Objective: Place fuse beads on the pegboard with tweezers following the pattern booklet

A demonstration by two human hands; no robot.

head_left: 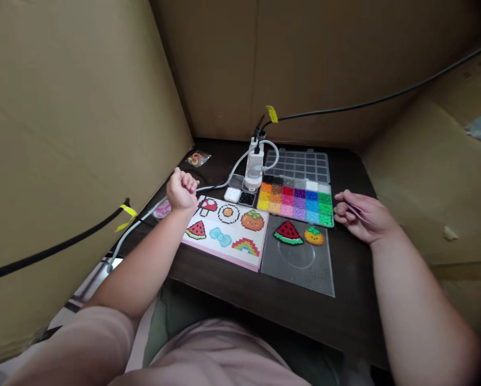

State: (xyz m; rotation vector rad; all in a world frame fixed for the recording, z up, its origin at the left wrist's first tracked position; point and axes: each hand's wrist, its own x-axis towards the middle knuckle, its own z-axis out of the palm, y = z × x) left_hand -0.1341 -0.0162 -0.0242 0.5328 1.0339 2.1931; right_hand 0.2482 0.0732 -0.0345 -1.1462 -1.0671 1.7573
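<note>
My left hand [182,190] is held closed above the left end of the pattern sheet [228,256], which shows pixel pictures of a mushroom, egg, fruit, bow and rainbow. Nothing shows in its curled fingers. At the right of the bead box [295,199], my right hand [365,215] is closed around a thin pinkish tool [353,210] that looks like tweezers. The box holds beads sorted by colour. In front of it lies a clear pegboard [300,276], bearing a bead watermelon slice [288,234] and an orange bead fruit [314,236] with green leaves.
A white power strip [254,166] with plugs and cables stands behind the sheet. Beside it are small boxes of white beads [233,194] and black beads [247,198]. The open lid [299,166] lies at the back. Cardboard walls [305,69] enclose the dark table [232,292]. A small packet [198,158] lies back left.
</note>
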